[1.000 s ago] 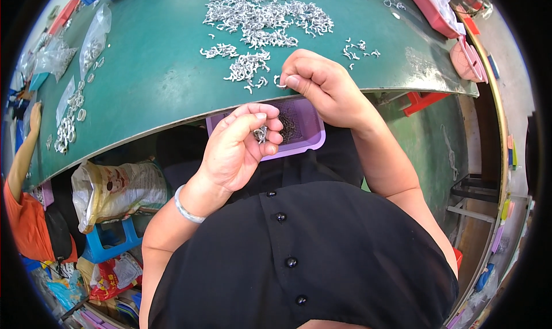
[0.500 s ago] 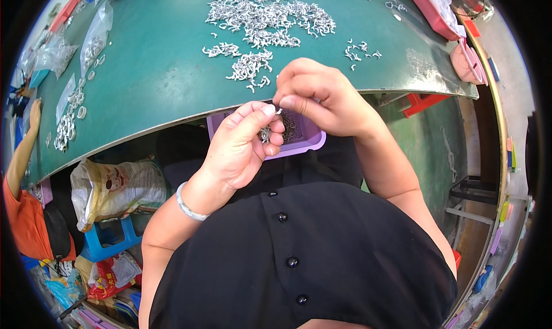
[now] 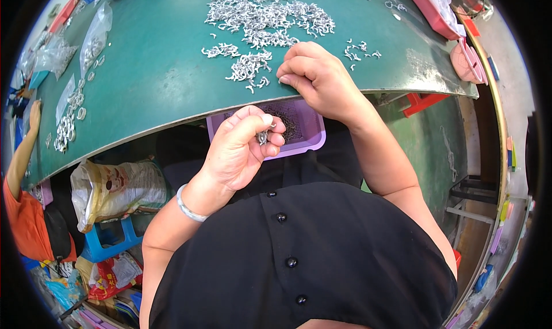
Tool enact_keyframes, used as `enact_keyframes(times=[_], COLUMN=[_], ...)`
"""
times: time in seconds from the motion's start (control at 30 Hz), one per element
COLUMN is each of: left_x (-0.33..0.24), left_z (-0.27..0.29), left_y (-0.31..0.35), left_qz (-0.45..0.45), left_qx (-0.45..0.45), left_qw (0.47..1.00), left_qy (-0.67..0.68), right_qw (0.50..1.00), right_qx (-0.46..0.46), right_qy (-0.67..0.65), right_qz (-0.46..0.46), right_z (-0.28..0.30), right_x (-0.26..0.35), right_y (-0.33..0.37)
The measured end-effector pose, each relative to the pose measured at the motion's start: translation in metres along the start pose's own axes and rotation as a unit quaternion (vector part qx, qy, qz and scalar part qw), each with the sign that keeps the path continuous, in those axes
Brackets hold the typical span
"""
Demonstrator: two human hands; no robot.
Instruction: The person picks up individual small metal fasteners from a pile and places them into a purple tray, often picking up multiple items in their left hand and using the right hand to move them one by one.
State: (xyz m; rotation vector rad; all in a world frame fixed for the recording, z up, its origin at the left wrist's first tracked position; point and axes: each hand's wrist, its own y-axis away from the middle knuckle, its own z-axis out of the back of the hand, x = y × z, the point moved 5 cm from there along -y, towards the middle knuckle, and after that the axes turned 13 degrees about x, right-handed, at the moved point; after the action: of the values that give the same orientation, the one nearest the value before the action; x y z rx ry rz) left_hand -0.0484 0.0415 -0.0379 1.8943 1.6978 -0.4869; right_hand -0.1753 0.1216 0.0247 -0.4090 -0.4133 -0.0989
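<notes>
My left hand (image 3: 238, 148) is curled around a small clump of grey curved metal pieces (image 3: 263, 137), its thumb pressed over the fingers. It hovers above the near side of a purple plastic basket (image 3: 313, 142), where darker small pieces lie at the bottom. Over the table's front edge, my right hand (image 3: 322, 79) has thumb and forefinger brought together; whether a piece is between them is too small to tell. Just left of its fingertips lies a little heap of silvery curved pieces (image 3: 249, 65), with a much larger pile (image 3: 264, 18) behind.
The green table (image 3: 155, 64) curves across the front. Rings (image 3: 69, 125) and clear bags (image 3: 96, 35) lie on its left part. Pink bins (image 3: 428, 7) stand at the far right. Leftward, a person in orange (image 3: 29, 225) sits beyond a sack (image 3: 118, 188) on a blue stool (image 3: 112, 240).
My right hand has moved up and away from my left hand, from beside its fingertips to over the table edge. The left hand stays nearly in place with its pieces.
</notes>
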Motion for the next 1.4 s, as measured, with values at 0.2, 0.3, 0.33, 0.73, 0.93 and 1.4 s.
enact_keyframes(times=[0.2, 0.3, 0.33, 0.73, 0.93, 1.4], left_x=[0.000, 0.000, 0.000, 0.000, 0.000, -0.001], left_z=[-0.002, -0.001, -0.001, -0.002, -0.001, 0.000], left_y=[-0.002, -0.002, -0.002, -0.004, -0.003, -0.001], left_qz=[0.006, 0.010, 0.010, -0.012, -0.013, -0.001], left_qx=[0.023, 0.015, 0.012, 0.012, 0.021, 0.027], left_qw=[1.000, 1.000, 1.000, 1.000, 1.000, 1.000], left_qy=[0.012, 0.010, 0.006, 0.006, -0.005, 0.005], right_qw=[0.991, 0.985, 0.981, 0.966, 0.989, 0.999], right_qx=[0.008, 0.017, 0.022, 0.076, 0.011, 0.024], right_qy=[-0.130, -0.170, -0.190, -0.245, -0.148, -0.044], right_qz=[-0.031, -0.030, -0.030, 0.039, 0.012, 0.006], right_z=[0.000, 0.001, 0.001, -0.005, -0.001, -0.007], right_x=[-0.006, -0.003, -0.003, 0.017, 0.008, 0.003], right_y=[0.003, 0.003, 0.003, 0.004, -0.003, -0.009])
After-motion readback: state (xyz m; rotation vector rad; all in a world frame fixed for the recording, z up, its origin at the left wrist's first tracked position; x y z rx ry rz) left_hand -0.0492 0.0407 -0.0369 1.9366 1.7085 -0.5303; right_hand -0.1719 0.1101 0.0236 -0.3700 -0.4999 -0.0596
